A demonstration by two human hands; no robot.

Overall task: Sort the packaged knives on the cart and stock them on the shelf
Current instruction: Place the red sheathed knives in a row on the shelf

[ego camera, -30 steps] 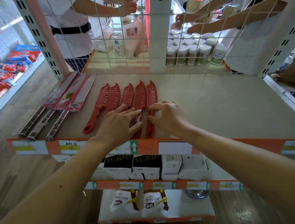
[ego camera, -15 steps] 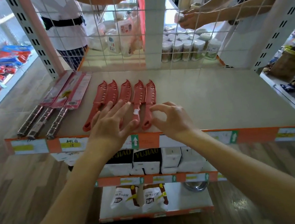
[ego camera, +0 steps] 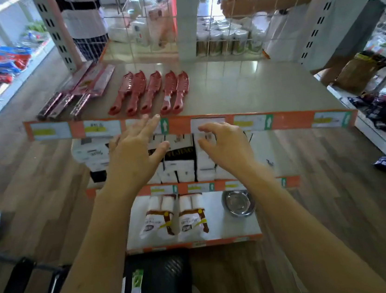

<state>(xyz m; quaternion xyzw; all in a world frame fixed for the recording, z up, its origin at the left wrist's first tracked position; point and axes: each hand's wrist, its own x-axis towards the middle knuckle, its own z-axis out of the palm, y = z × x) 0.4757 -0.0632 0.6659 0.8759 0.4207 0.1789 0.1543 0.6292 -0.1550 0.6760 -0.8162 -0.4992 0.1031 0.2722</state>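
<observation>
While red knives (ego camera: 149, 93) line the shelf (ego camera: 251, 78) near its front edge, left hand (ego camera: 135, 158) and right hand (ego camera: 226, 147) hover open and empty, likely fetching more next from the blurry cart (ego camera: 160, 284).

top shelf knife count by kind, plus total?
Red plastic knives: 5
Metal-handled knives in pink packs: 3
Total: 8

The person's left hand (ego camera: 135, 158) and right hand (ego camera: 228, 149) are bare. The left forearm (ego camera: 98, 255) and right forearm (ego camera: 302, 230) are also bare along all the length that shows. Both forearms are slim. The fingernails are too blurred to describe.
</observation>
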